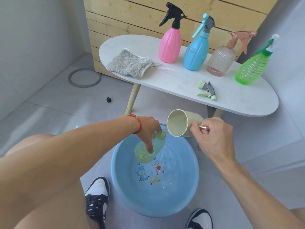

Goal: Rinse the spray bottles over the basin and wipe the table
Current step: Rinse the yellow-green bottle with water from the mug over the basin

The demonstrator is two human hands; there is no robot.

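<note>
Bottle (149,150): yellow-green, uncapped, tilted over the basin (189,187) so the runoff falls in.
Left hand (147,128): fingers wrapped round the bottle near its neck, forearm reaching across.
Cup (181,123): tipped toward the bottle mouth to pour.
Right hand (212,134): fist closed on the cup handle.
Table (181,86): cloth (130,64), loose sprayer head (207,90), four capped bottles waiting.

A grey ring (84,77) and a small black cube (109,99) lie on the floor at ten o'clock, before wooden slats (125,17).
</note>
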